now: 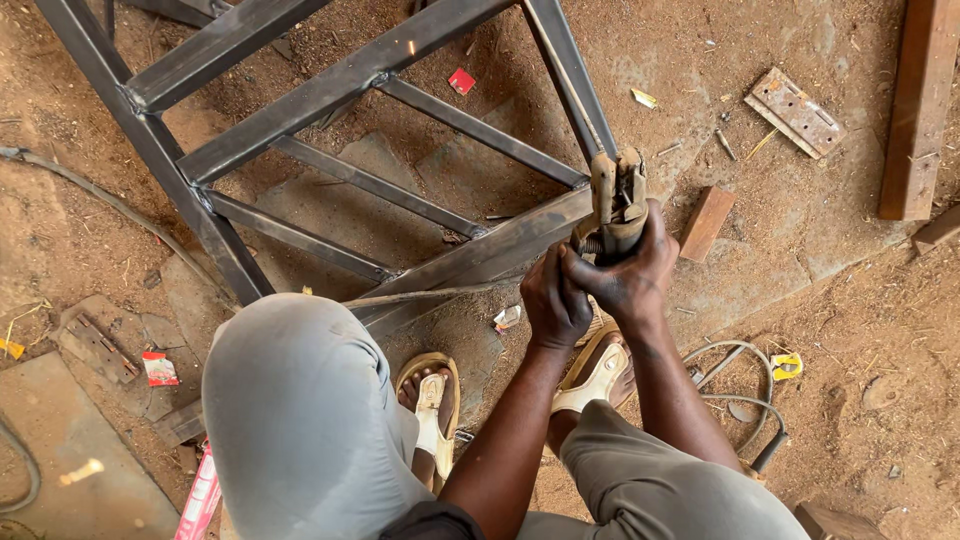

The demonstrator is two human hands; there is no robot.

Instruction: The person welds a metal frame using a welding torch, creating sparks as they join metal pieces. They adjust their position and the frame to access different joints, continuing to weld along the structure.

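Observation:
A dark welded steel frame (330,90) of square tubes lies on the dirt in front of me. Its near right corner sits just above my hands. My right hand (632,272) is wrapped around the handle of a tan welding electrode holder (616,195) that points up at that corner. My left hand (553,298) closes on the holder's lower end right beside the right hand. Whether a rod is clamped in the jaws is hidden. My knees in grey trousers and my feet in sandals (432,400) fill the lower part of the view.
A grey cable (745,385) loops on the ground to my right. A perforated metal plate (796,112), a small wooden block (707,223) and a rusty bar (918,110) lie at the upper right. Red packets (160,368) and metal scraps lie at the left.

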